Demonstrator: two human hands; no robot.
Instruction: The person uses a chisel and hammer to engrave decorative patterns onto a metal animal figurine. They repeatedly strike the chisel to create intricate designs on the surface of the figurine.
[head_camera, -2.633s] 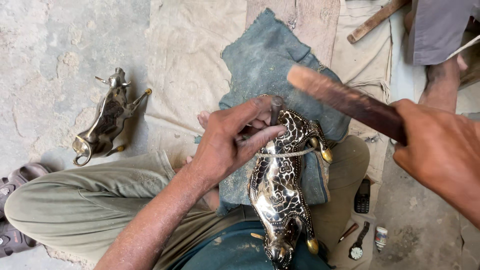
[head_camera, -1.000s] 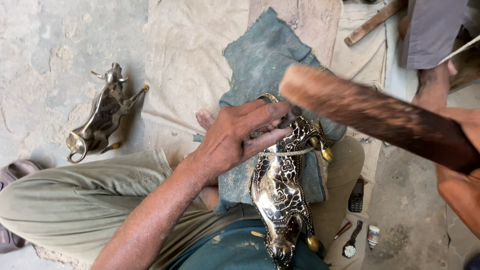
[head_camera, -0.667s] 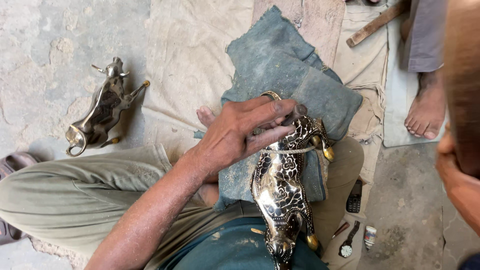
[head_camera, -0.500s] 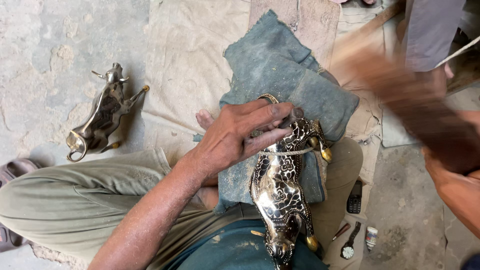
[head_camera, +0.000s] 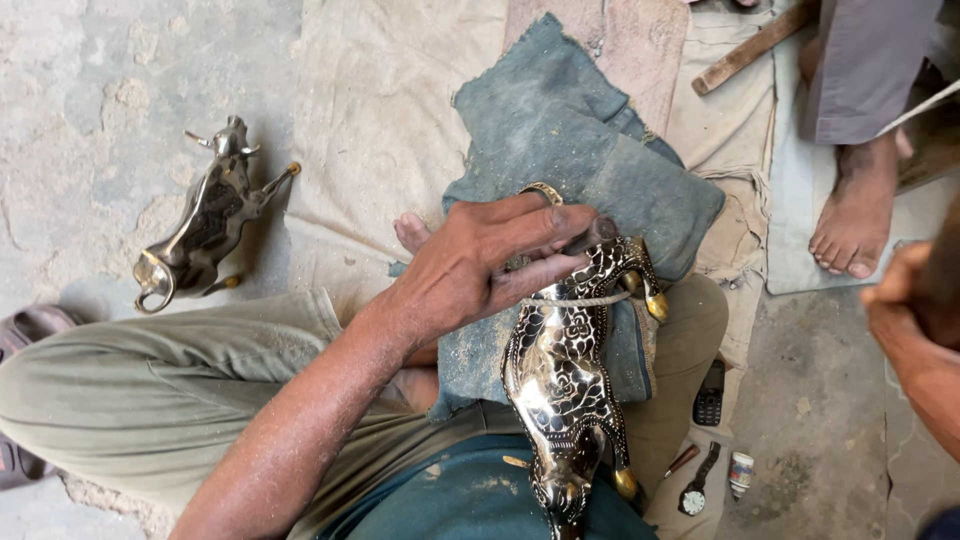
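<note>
Your right hand (head_camera: 915, 330) swung back to 3 o'clock, grip hidden, stick out of view. Left hand (head_camera: 480, 265) presses bull (head_camera: 565, 370) on lap, fingers flat. Bull long axis 12-to-6; left hand nearer.

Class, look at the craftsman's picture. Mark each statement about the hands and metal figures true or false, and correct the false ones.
1. The left hand rests on the patterned black-and-silver metal animal figure. True.
2. That figure lies on bare concrete. False: it lies on a grey-blue folded cloth over the lap.
3. A second, plain brass animal figure lies on the floor, apart from both hands. True.
4. The right hand grips the patterned figure. False: it is at the right edge, away from it.
</note>
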